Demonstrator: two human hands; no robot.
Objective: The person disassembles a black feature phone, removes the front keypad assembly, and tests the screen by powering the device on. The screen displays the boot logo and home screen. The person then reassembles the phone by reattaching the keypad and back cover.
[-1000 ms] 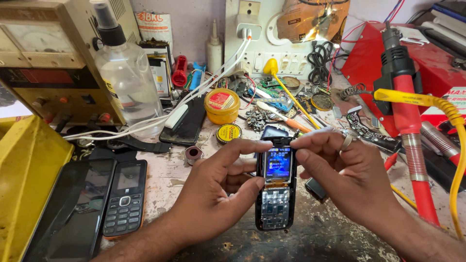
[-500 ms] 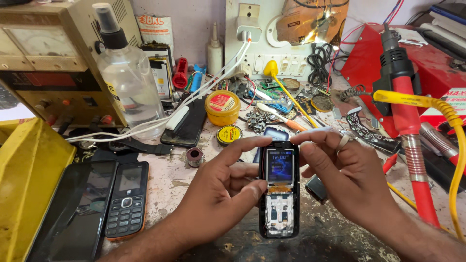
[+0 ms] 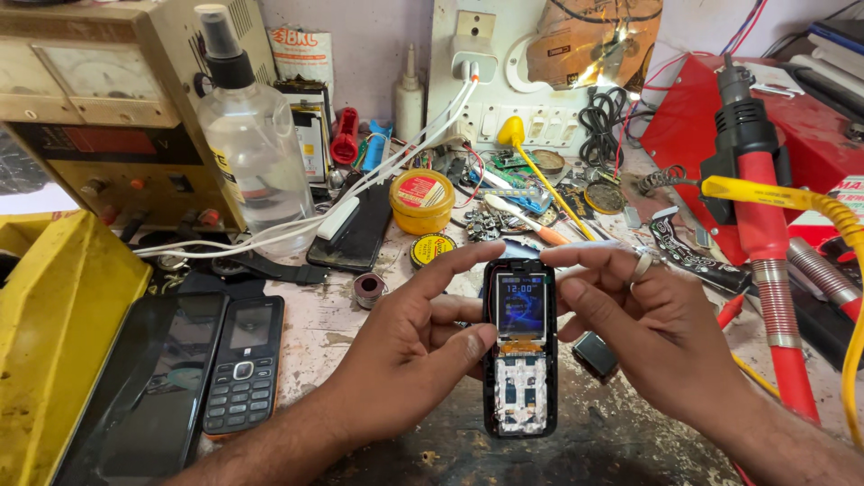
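Observation:
A small black phone (image 3: 521,346) with its front cover off stands upright on the worn bench, its little screen lit blue and its white keypad board bare. My left hand (image 3: 423,337) grips its left side, index finger stretched over the top edge. On the other side my right hand (image 3: 643,328), a ring on one finger, touches the upper right corner. A small dark square part (image 3: 595,355) lies just right of the phone, under my right palm.
A keypad phone (image 3: 243,364) and a dark smartphone (image 3: 157,387) lie at the left beside a yellow box (image 3: 49,333). Behind stand a spray bottle (image 3: 252,135), a power supply (image 3: 99,99), yellow tins (image 3: 421,200) and scattered tools. A red hot-air tool (image 3: 765,225) lies at the right.
The phone has come slightly nearer and lower in view, and both hands have shifted with it, staying on its upper sides. The screen remains lit.

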